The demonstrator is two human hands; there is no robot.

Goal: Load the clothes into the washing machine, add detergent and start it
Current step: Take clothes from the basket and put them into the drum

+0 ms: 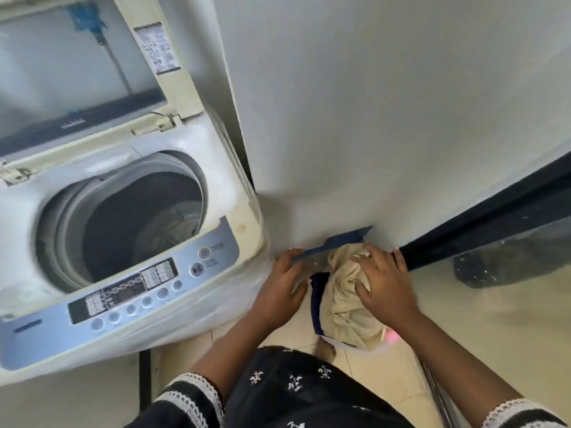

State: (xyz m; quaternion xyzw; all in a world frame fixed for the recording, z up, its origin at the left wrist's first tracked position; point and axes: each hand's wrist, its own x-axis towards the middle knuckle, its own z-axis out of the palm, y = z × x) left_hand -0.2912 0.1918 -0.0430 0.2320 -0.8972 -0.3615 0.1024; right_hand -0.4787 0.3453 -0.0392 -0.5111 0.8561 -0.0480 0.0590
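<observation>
From my remote view, both hands are down at a heap of clothes on the floor, just to the right of the washing machine and against the wall. The right hand lies spread over the top of the cream bundle, fingers pressing into the cloth. The left hand reaches beside it, fingertips touching a dark blue strip at the far edge of the heap; I cannot tell whether it pinches that strip or only rests on it.

The risk, as I judge it: the heap holds at least 2 fabrics, so a lift with 1 flat palm could carry only the top layer and leave the blue piece trailing or dropped. A loose end could also snag the machine's near corner on the way over.

The clothes look crumpled and soft, cream cloth wadded over a navy piece, with something pink peeking out at the near edge. The lid stands raised and the drum is dark inside, with something pale low down.
</observation>
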